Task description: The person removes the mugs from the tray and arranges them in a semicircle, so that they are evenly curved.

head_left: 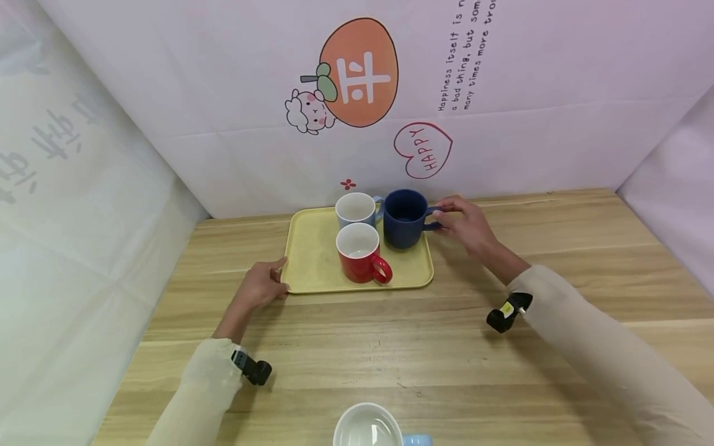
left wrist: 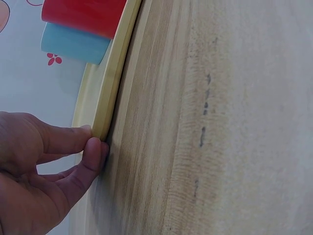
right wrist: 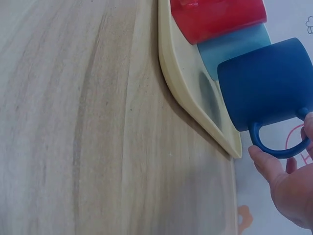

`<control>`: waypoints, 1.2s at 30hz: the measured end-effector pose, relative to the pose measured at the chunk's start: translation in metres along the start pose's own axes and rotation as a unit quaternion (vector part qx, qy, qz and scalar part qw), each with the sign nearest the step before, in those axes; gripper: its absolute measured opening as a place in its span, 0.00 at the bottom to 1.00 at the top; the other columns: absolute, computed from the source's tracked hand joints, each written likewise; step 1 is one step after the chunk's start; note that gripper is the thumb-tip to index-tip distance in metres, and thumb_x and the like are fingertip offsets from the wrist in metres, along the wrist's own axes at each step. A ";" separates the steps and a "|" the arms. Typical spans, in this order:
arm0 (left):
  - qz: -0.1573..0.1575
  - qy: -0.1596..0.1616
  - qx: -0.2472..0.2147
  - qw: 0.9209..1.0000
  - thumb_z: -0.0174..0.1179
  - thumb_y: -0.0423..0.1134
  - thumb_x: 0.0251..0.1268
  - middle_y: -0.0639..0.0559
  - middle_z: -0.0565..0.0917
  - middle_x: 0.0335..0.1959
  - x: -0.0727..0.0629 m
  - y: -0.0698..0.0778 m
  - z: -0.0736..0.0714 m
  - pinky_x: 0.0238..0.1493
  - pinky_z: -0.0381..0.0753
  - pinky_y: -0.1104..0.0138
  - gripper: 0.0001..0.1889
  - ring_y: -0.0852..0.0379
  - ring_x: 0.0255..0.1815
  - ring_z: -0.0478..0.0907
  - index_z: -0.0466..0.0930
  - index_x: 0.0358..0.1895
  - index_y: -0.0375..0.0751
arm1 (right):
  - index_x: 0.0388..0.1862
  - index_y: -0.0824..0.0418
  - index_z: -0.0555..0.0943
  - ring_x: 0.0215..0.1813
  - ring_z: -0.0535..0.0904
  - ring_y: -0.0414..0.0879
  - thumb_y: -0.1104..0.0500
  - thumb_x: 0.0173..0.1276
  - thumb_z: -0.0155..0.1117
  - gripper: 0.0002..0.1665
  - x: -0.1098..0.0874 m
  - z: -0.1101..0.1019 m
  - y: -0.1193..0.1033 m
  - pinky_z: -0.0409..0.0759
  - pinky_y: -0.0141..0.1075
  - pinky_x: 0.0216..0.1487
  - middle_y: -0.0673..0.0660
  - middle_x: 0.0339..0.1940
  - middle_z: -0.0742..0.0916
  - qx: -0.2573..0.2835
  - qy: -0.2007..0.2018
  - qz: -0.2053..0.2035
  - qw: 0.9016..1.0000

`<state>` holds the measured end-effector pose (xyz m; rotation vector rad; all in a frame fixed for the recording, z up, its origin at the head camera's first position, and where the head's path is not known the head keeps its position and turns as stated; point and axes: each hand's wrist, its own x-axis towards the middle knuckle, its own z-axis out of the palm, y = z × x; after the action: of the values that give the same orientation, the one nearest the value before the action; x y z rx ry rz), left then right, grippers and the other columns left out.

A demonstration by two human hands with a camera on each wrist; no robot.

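On a pale yellow tray stand a red mug and, behind it, a light blue mug with a white inside. My left hand pinches the tray's left rim near its front corner, thumb and fingertips together at the edge in the left wrist view. My right hand holds a navy blue mug by its handle, over the tray's back right part. In the right wrist view, a dark shadow lies under the mug's base; I cannot tell whether the base touches the tray.
At the near edge of the head view is another mug, white inside with a light blue handle, partly cut off. The wooden table meets a white printed cloth behind the tray. Similar cloth hangs at both sides.
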<state>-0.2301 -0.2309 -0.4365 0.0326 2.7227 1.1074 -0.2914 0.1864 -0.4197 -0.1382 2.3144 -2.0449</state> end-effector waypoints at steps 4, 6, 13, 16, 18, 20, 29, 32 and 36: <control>0.006 -0.002 0.003 1.000 0.65 0.21 0.57 0.42 0.78 0.26 0.000 0.001 -0.001 0.25 0.72 0.67 0.35 0.57 0.22 0.77 0.64 0.70 0.24 | 0.59 0.74 0.71 0.48 0.78 0.48 0.63 0.77 0.58 0.19 -0.003 -0.005 -0.003 0.79 0.43 0.53 0.61 0.53 0.72 -0.001 0.004 0.001 1.000; 0.010 -0.003 0.009 1.000 0.65 0.21 0.57 0.43 0.78 0.25 -0.001 0.001 -0.001 0.25 0.71 0.66 0.35 0.58 0.21 0.76 0.64 0.70 0.23 | 0.59 0.74 0.71 0.48 0.79 0.48 0.63 0.77 0.58 0.18 -0.005 -0.007 -0.004 0.80 0.42 0.52 0.61 0.52 0.73 -0.001 0.003 0.000 1.000; 0.021 -0.010 0.021 1.000 0.65 0.22 0.57 0.45 0.78 0.23 -0.001 -0.003 -0.001 0.25 0.69 0.66 0.35 0.58 0.20 0.70 0.63 0.69 0.22 | 0.61 0.76 0.71 0.51 0.78 0.50 0.64 0.76 0.58 0.20 -0.014 -0.013 -0.007 0.79 0.41 0.52 0.60 0.53 0.73 0.007 -0.009 -0.003 1.000; 0.022 -0.006 0.024 0.999 0.65 0.22 0.57 0.45 0.78 0.23 -0.001 -0.003 -0.001 0.25 0.68 0.66 0.35 0.58 0.21 0.69 0.64 0.69 0.23 | 0.60 0.77 0.71 0.52 0.78 0.50 0.64 0.76 0.58 0.20 -0.018 -0.014 -0.011 0.79 0.40 0.52 0.60 0.57 0.72 0.008 -0.012 -0.007 1.000; 0.025 -0.003 0.027 0.999 0.65 0.22 0.57 0.46 0.77 0.23 -0.001 -0.003 -0.001 0.25 0.68 0.65 0.35 0.58 0.21 0.68 0.64 0.69 0.23 | 0.59 0.77 0.71 0.52 0.79 0.49 0.64 0.76 0.58 0.20 -0.021 -0.016 -0.013 0.79 0.39 0.52 0.61 0.58 0.71 0.006 -0.010 -0.009 1.000; 0.030 -0.002 0.031 0.999 0.65 0.22 0.57 0.46 0.76 0.23 -0.001 -0.002 -0.002 0.25 0.68 0.66 0.35 0.58 0.21 0.67 0.64 0.69 0.23 | 0.59 0.77 0.71 0.50 0.80 0.47 0.64 0.76 0.58 0.20 -0.025 -0.017 -0.015 0.79 0.38 0.51 0.61 0.56 0.71 0.003 -0.008 -0.009 1.000; 0.036 -0.011 0.041 0.998 0.65 0.23 0.56 0.47 0.75 0.23 0.000 0.002 -0.005 0.25 0.68 0.67 0.35 0.58 0.21 0.66 0.64 0.69 0.22 | 0.58 0.75 0.72 0.46 0.82 0.45 0.63 0.77 0.58 0.18 -0.043 -0.022 -0.018 0.79 0.40 0.51 0.62 0.52 0.73 0.018 -0.020 -0.019 0.999; 0.035 -0.012 0.040 0.999 0.65 0.23 0.55 0.46 0.76 0.24 -0.001 0.002 -0.005 0.25 0.68 0.67 0.35 0.57 0.22 0.66 0.64 0.69 0.22 | 0.55 0.73 0.73 0.46 0.83 0.45 0.63 0.76 0.58 0.15 -0.049 -0.022 -0.017 0.79 0.40 0.51 0.62 0.52 0.73 0.026 -0.029 -0.022 0.999; 0.034 -0.010 0.037 0.999 0.65 0.23 0.56 0.47 0.75 0.24 -0.002 0.002 -0.004 0.25 0.67 0.67 0.35 0.57 0.22 0.66 0.64 0.69 0.22 | 0.54 0.73 0.74 0.45 0.83 0.45 0.64 0.76 0.59 0.15 -0.058 -0.022 -0.016 0.79 0.40 0.51 0.62 0.52 0.73 0.046 -0.029 -0.018 0.998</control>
<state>-0.2287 -0.2325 -0.4317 0.1462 2.7624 1.0171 -0.2354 0.2118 -0.4020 -0.2342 2.1967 -2.1292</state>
